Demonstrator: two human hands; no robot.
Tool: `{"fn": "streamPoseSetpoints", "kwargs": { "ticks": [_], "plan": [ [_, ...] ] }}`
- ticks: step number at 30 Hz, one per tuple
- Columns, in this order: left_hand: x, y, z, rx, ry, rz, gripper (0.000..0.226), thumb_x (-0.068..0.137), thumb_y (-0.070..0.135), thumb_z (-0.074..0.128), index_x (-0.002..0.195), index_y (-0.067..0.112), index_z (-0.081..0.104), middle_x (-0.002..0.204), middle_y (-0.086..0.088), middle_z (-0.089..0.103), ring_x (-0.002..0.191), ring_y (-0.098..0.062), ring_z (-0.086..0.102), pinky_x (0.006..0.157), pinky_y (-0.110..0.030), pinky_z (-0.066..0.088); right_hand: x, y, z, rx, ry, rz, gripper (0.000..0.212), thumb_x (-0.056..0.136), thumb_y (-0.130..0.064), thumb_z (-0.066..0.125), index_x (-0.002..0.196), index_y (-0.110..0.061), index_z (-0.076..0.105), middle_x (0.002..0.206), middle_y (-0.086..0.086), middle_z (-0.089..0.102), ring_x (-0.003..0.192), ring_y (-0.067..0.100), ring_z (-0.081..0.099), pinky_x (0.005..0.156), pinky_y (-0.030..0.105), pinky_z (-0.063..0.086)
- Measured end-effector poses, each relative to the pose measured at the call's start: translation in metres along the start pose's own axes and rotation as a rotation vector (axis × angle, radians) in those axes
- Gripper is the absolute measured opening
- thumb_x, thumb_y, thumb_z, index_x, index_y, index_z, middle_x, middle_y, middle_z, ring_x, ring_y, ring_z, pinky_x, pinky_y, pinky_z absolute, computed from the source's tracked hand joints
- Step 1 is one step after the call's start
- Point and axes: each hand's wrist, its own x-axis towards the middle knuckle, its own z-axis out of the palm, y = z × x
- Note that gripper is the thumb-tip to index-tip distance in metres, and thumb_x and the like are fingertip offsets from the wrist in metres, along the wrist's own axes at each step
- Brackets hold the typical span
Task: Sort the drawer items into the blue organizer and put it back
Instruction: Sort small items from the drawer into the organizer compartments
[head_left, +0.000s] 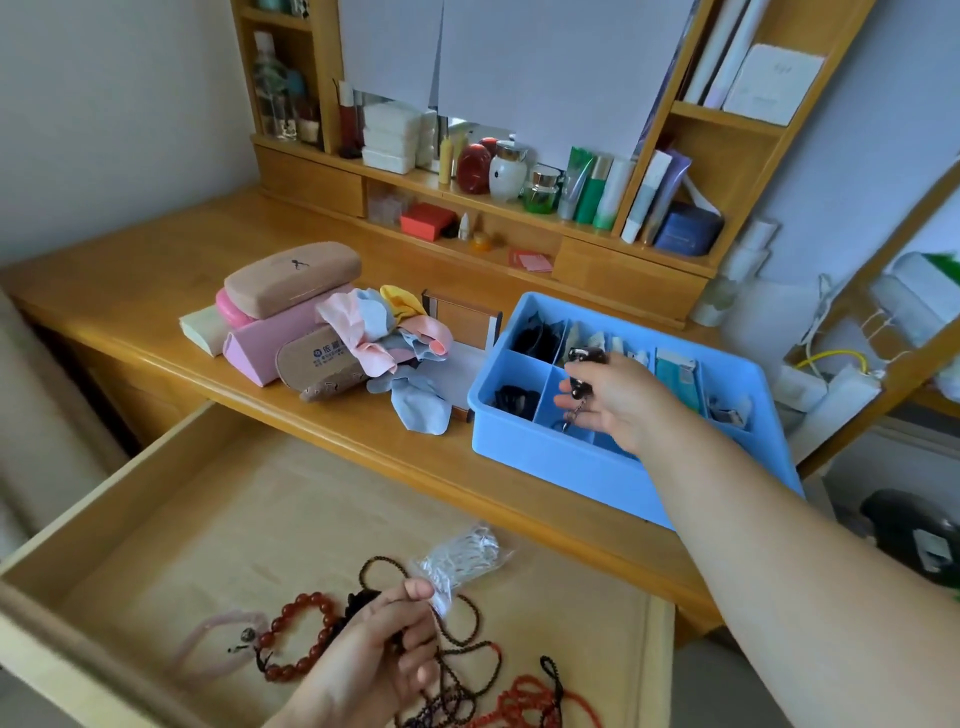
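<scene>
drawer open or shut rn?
Open. The drawer is pulled well out from under the desk, its floor exposed, with bead strings lying inside.

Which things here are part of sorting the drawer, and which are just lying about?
Job:
- blue organizer
- drawer
- black trinket in right hand
- clear bag in left hand
- red bracelet
- bead strings

Lying about:
- glasses case
- cloths
- bottles
- red box
</scene>
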Motion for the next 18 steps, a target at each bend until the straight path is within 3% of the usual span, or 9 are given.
{"fn": "streamPoseSetpoints", "kwargs": {
  "ticks": [2, 4, 6, 8, 10, 13, 16, 18],
  "plan": [
    [0.001, -0.001, -0.001, 0.015, -0.002, 0.003, 0.015, 0.075, -0.001, 0.054, 0.089, 0.004, 0.054, 0.054, -0.005, 0.029, 0.037, -0.014, 0.029, 0.039, -0.027, 0.038, 0.005, 0.0, 0.003, -0.125, 0.038, -0.043, 0.012, 0.09, -0.007, 0.052, 0.08, -0.014, 0.049, 0.074, 0.008, 0.052, 0.06, 0.02, 0.056, 0.057, 0.028, 0.046],
    [0.0, -0.002, -0.002, 0.02, -0.008, -0.008, 0.014, 0.075, -0.003, 0.054, 0.088, 0.004, 0.057, 0.055, -0.006, 0.031, 0.039, -0.015, 0.03, 0.042, -0.029, 0.04, 0.007, 0.002, 0.007, -0.503, 0.071, -0.155, 0.003, 0.084, -0.01, 0.053, 0.081, -0.009, 0.053, 0.069, 0.011, 0.052, 0.059, 0.025, 0.056, 0.056, 0.032, 0.046],
    [-0.001, -0.002, -0.003, 0.031, -0.004, -0.016, 0.013, 0.075, -0.003, 0.057, 0.085, 0.004, 0.061, 0.056, -0.007, 0.032, 0.041, -0.015, 0.031, 0.044, -0.03, 0.041, 0.004, 0.003, 0.013, -0.936, 0.096, -0.264, 0.011, 0.082, -0.022, 0.057, 0.078, -0.012, 0.055, 0.066, 0.006, 0.054, 0.061, 0.023, 0.055, 0.053, 0.029, 0.041],
    [-0.002, -0.002, -0.002, 0.051, 0.005, -0.01, 0.015, 0.073, -0.002, 0.058, 0.086, 0.004, 0.062, 0.057, -0.007, 0.033, 0.042, -0.016, 0.031, 0.044, -0.031, 0.042, 0.0, -0.001, 0.018, -1.185, 0.188, -0.357, 0.016, 0.079, -0.032, 0.059, 0.073, -0.017, 0.058, 0.065, 0.0, 0.056, 0.064, 0.021, 0.054, 0.053, 0.026, 0.034],
    [-0.004, -0.002, -0.001, 0.08, 0.009, -0.008, 0.017, 0.073, -0.002, 0.059, 0.089, 0.003, 0.061, 0.058, -0.008, 0.034, 0.042, -0.016, 0.032, 0.045, -0.031, 0.043, 0.003, -0.004, 0.016, -1.303, 0.276, -0.396, 0.025, 0.076, -0.04, 0.059, 0.065, -0.017, 0.057, 0.064, -0.002, 0.054, 0.071, 0.022, 0.054, 0.066, 0.031, 0.034],
    [-0.006, -0.001, -0.001, 0.122, -0.002, -0.008, 0.021, 0.072, -0.001, 0.06, 0.092, 0.002, 0.059, 0.059, -0.008, 0.034, 0.043, -0.016, 0.032, 0.045, -0.031, 0.044, 0.01, -0.001, 0.009, -1.394, 0.302, -0.261, 0.038, 0.077, -0.055, 0.051, 0.06, -0.021, 0.052, 0.071, -0.003, 0.049, 0.096, 0.025, 0.05, 0.092, 0.042, 0.031],
    [-0.007, -0.002, 0.001, 0.134, -0.01, -0.001, 0.022, 0.072, -0.001, 0.06, 0.094, 0.001, 0.058, 0.059, -0.008, 0.034, 0.042, -0.016, 0.032, 0.044, -0.031, 0.045, 0.016, 0.008, 0.008, -1.473, 0.25, -0.162, 0.047, 0.078, -0.065, 0.049, 0.069, -0.019, 0.049, 0.102, 0.0, 0.057, 0.126, 0.025, 0.039, 0.103, 0.049, 0.024],
    [-0.007, -0.002, 0.001, 0.133, -0.013, 0.006, 0.022, 0.073, -0.001, 0.06, 0.094, 0.001, 0.057, 0.059, -0.009, 0.035, 0.042, -0.016, 0.032, 0.044, -0.03, 0.045, 0.019, 0.012, 0.009, -1.5, 0.196, -0.114, 0.047, 0.08, -0.067, 0.049, 0.083, -0.021, 0.049, 0.118, 0.0, 0.056, 0.129, 0.025, 0.036, 0.106, 0.051, 0.021]
  ]
}}
